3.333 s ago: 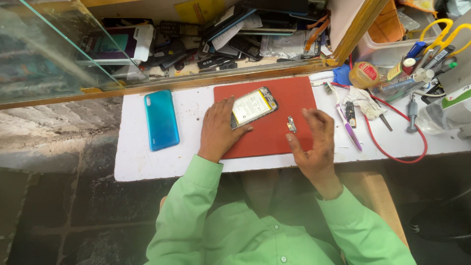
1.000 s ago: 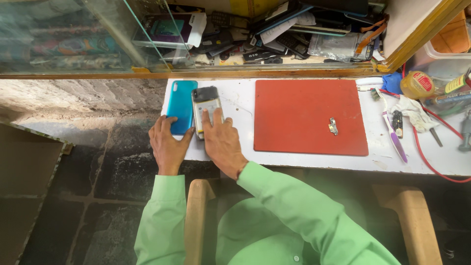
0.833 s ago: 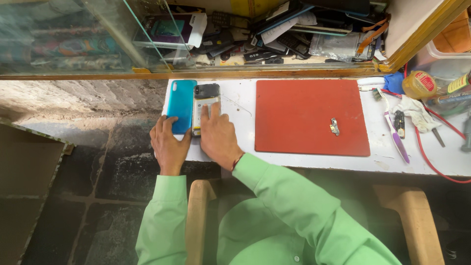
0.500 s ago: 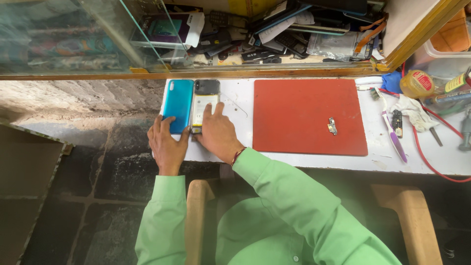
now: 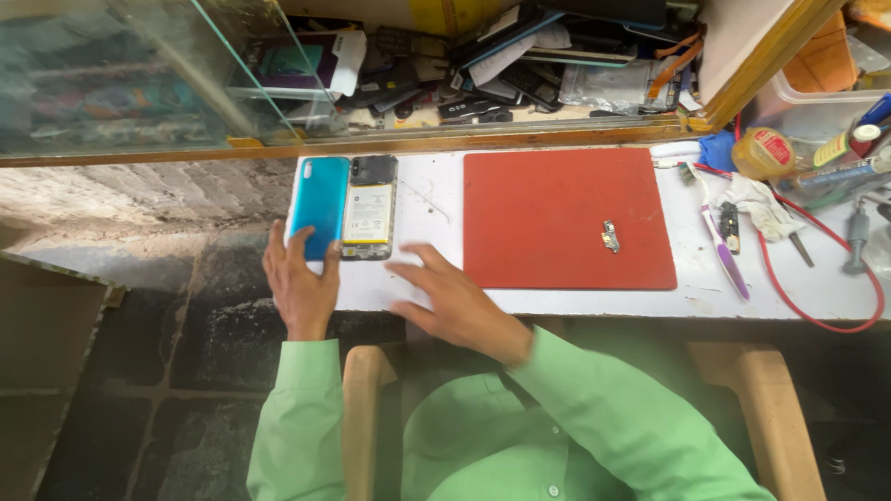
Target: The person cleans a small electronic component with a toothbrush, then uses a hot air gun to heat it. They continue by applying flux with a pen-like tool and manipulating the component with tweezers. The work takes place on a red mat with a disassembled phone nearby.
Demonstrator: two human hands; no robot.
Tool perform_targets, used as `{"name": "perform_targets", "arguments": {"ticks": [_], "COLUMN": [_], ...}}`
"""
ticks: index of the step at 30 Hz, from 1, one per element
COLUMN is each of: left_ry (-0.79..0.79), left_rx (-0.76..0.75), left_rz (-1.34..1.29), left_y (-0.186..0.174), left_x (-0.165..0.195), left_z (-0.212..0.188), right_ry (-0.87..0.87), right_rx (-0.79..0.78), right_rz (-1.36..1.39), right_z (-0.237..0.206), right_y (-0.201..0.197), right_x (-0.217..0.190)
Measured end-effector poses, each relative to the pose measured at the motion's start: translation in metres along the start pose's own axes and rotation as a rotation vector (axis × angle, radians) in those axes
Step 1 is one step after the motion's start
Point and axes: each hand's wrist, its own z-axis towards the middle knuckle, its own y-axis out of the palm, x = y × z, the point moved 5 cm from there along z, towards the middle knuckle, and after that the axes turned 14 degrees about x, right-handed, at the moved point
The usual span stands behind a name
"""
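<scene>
- The left hand (image 5: 299,283) is lying flat and open-fingered, its fingertips touching the lower end of a glossy teal back cover (image 5: 318,204), a rounded rectangle at the left end of the white worktop (image 5: 427,199).
- The opened phone (image 5: 368,206), its pale battery exposed, is lying flush beside that cover.
- The right hand (image 5: 455,301) is hovering released, fingers spread, just below the phone, grasping nothing.
- A matte red mat (image 5: 566,218) is carrying one small metal part (image 5: 610,236).
</scene>
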Motion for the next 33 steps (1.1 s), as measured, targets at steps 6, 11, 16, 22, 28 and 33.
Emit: {"name": "perform_targets", "arguments": {"ticks": [6, 11, 16, 22, 28, 33], "left_ry": [0.093, 0.107, 0.219, 0.108, 0.288, 0.314], "left_rx": [0.231, 0.287, -0.022, -0.103, -0.071, -0.077], "left_rz": [-0.042, -0.19, -0.334, -0.141, -0.013, -0.031], "left_y": [-0.015, -0.016, 0.016, 0.054, 0.073, 0.079], "left_x": [0.011, 0.058, 0.135, 0.162, 0.16, 0.147], "left_z": [-0.006, -0.022, -0.04, -0.019, -0.027, -0.026], "right_ry": [0.094, 0.311, 0.315, 0.296, 0.282, 0.301], "right_rx": [0.177, 0.619, 0.652, 0.654, 0.635, 0.603], "right_rz": [0.094, -0.132, -0.286, -0.53, -0.644, -0.689], "right_z": [-0.068, -0.099, -0.097, -0.078, -0.077, -0.073], "right_y": [-0.119, -0.203, -0.214, -0.201, -0.198, -0.199], "right_x": [0.019, 0.067, 0.091, 0.091, 0.089, 0.093]}}
